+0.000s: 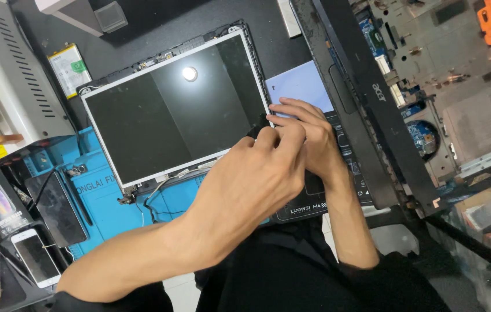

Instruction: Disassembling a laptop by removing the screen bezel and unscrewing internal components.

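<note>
A bare laptop screen panel [164,110] with a silver frame lies in its black lid on the bench, a lamp reflected in its dark glass. Both my hands meet at the panel's right edge. My left hand [251,173] reaches across from the lower left, its fingers closed around a small dark thing [254,132] at that edge; I cannot make out what it is. Just behind it is my right hand [309,136], whose fingers stretch out with the tips resting on the panel's edge and nothing visible in them. Thin cables [156,193] trail from the panel's lower left corner.
An opened black laptop base [407,86] with exposed boards lies at the right. A blue repair mat [106,196] sits under the panel, a pale sheet [300,84] behind my hands. A flat battery [69,69] lies at the back left, with phones [36,259] and a grey case [8,75] at the left.
</note>
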